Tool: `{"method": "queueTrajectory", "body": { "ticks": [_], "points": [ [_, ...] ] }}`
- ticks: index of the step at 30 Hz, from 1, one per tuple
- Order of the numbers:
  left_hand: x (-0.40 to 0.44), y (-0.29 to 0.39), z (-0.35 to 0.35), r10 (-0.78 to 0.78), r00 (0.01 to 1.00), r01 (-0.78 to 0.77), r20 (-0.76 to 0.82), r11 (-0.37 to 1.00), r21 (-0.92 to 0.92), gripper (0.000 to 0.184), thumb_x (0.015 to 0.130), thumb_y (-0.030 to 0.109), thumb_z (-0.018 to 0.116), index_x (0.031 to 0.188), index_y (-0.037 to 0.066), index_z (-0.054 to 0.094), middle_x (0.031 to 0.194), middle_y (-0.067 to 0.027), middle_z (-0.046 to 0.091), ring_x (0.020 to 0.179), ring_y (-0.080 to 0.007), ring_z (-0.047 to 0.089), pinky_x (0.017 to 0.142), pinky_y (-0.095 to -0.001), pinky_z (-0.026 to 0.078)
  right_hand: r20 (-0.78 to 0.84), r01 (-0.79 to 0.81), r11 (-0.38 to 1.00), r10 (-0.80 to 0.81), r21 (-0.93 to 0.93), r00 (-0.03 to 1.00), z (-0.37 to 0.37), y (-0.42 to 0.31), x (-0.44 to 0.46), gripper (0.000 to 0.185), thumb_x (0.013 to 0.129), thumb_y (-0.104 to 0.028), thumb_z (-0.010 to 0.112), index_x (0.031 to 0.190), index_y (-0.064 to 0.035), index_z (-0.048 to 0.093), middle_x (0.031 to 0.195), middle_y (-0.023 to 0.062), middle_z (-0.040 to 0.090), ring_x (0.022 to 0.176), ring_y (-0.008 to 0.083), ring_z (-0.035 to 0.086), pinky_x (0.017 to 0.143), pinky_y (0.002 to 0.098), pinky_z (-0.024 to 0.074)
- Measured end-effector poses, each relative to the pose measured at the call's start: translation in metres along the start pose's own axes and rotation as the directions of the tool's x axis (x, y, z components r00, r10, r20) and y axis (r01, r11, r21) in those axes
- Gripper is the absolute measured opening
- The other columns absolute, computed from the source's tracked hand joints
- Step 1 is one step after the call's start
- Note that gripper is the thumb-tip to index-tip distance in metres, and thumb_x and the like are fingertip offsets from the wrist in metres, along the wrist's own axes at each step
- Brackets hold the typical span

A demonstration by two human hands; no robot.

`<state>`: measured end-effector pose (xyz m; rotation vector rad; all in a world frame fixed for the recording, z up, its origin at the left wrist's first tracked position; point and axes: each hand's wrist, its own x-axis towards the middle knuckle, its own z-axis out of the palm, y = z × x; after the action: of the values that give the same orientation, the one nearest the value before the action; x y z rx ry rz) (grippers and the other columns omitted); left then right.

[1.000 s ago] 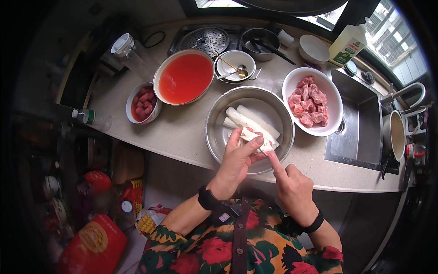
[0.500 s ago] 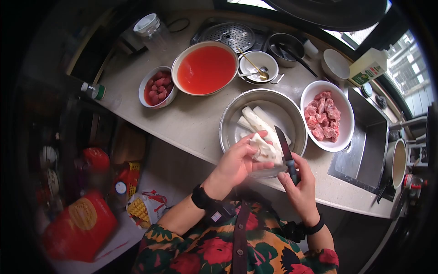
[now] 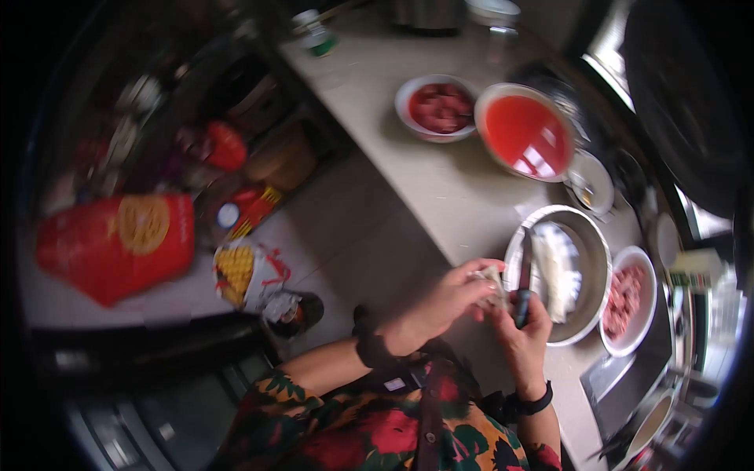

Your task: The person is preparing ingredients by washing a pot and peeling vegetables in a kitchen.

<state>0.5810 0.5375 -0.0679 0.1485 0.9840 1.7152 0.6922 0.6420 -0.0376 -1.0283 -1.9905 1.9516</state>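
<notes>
Near the counter's front edge, my left hand (image 3: 452, 302) is closed round a small pale piece (image 3: 492, 287), blurred by motion. My right hand (image 3: 522, 334) grips a knife (image 3: 525, 271) by its dark handle, the blade pointing away from me, and its fingertips come close to the pale piece. Just beyond both hands stands a large metal basin (image 3: 601, 275). Long white peeled pieces (image 3: 552, 275) lie inside it.
A bowl of raw meat (image 3: 624, 302) stands right of the basin. Farther off are a bowl of red liquid (image 3: 528, 135) and a smaller bowl of dark red pieces (image 3: 441, 107). A red bag (image 3: 118, 243) and a bag with yellow contents (image 3: 239, 271) lie at left.
The view has swung left, shifting the counter to the right. The knife came upright in my right hand, and the pale piece has moved from over the basin to its near side.
</notes>
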Motion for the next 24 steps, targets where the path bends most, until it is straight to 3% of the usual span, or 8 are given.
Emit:
{"method": "queueTrajectory", "body": {
  "ticks": [2, 7, 10, 12, 14, 17, 24],
  "points": [
    [-0.017, -0.001, -0.017, 0.168, 0.983, -0.163, -0.071, 0.984, 0.078, 0.037, 0.088, 0.012, 0.048, 0.124, 0.005, 0.043, 0.096, -0.0023, 0.055, 0.075, -0.0069, 0.054, 0.058, -0.0205, 0.046, 0.038, 0.071, 0.994, -0.068, -0.082, 0.997, 0.023, 0.003, 0.006, 0.015, 0.074, -0.007, 0.062, 0.084, -0.0015, 0.052, 0.069, -0.0050, 0.047, 0.062, 0.0030, 0.041, 0.054, 0.0183, 0.0354],
    [-0.078, 0.009, -0.072, 0.345, 0.890, -0.332, -0.297, 0.938, 0.095, 0.039, 0.088, 0.010, 0.049, 0.126, 0.004, 0.044, 0.095, -0.0026, 0.057, 0.079, -0.0077, 0.055, 0.061, -0.0216, 0.048, 0.268, 0.066, 0.985, -0.021, -0.158, 0.963, 0.099, 0.001, 0.010, 0.012, 0.073, -0.005, 0.061, 0.080, -0.0024, 0.052, 0.066, -0.0052, 0.046, 0.060, 0.0029, 0.040, 0.053, 0.0175, 0.0333],
    [-0.123, 0.006, -0.105, 0.338, 0.831, -0.378, -0.441, 0.926, -0.003, 0.038, 0.087, 0.008, 0.051, 0.124, 0.004, 0.047, 0.097, -0.0037, 0.059, 0.078, -0.0079, 0.055, 0.062, -0.0214, 0.048, 0.417, 0.049, 0.979, 0.038, -0.196, 0.908, 0.145, 0.012, 0.007, 0.010, 0.073, -0.005, 0.061, 0.077, -0.0029, 0.051, 0.066, -0.0051, 0.047, 0.060, 0.0025, 0.040, 0.053, 0.0172, 0.0326],
    [-0.153, -0.003, -0.134, 0.376, 0.767, -0.398, -0.521, 0.914, 0.075, 0.035, 0.086, 0.007, 0.052, 0.120, 0.003, 0.051, 0.100, -0.0049, 0.059, 0.078, -0.0082, 0.056, 0.063, -0.0209, 0.048, 0.477, 0.017, 0.978, 0.086, -0.208, 0.875, 0.181, 0.012, -0.001, 0.010, 0.073, -0.005, 0.061, 0.077, -0.0021, 0.052, 0.066, -0.0047, 0.047, 0.061, 0.0029, 0.040, 0.053, 0.0177, 0.0339],
    [-0.178, -0.014, -0.156, 0.332, 0.704, -0.451, -0.628, 0.892, -0.035, 0.033, 0.084, 0.004, 0.053, 0.117, 0.001, 0.054, 0.098, -0.0051, 0.060, 0.076, -0.0087, 0.056, 0.064, -0.0206, 0.048, 0.540, 0.063, 0.975, 0.064, -0.214, 0.839, 0.216, 0.020, -0.010, 0.011, 0.073, -0.005, 0.061, 0.079, -0.0006, 0.053, 0.066, -0.0045, 0.048, 0.060, 0.0034, 0.041, 0.053, 0.0185, 0.0354],
    [-0.216, -0.025, -0.189, 0.281, 0.538, -0.547, -0.795, 0.834, -0.076, 0.030, 0.081, 0.000, 0.054, 0.111, 0.000, 0.056, 0.096, -0.0072, 0.062, 0.078, -0.0113, 0.059, 0.066, -0.0227, 0.049, 0.618, 0.141, 0.948, 0.070, -0.286, 0.783, 0.266, 0.034, -0.022, 0.014, 0.072, -0.008, 0.063, 0.079, 0.0010, 0.055, 0.062, -0.0032, 0.048, 0.058, 0.0045, 0.041, 0.051, 0.0205, 0.0367],
    [-0.312, -0.050, -0.265, 0.253, 0.381, -0.805, -0.889, 0.564, -0.184, 0.016, 0.078, -0.003, 0.054, 0.093, 0.002, 0.060, 0.092, -0.0105, 0.062, 0.084, -0.0190, 0.060, 0.074, -0.0300, 0.048, 0.720, 0.147, 0.931, 0.153, -0.336, 0.677, 0.370, 0.044, -0.048, 0.015, 0.073, -0.009, 0.062, 0.081, 0.0001, 0.054, 0.057, -0.0034, 0.046, 0.049, 0.0034, 0.042, 0.044, 0.0201, 0.0355]
  ]
}}
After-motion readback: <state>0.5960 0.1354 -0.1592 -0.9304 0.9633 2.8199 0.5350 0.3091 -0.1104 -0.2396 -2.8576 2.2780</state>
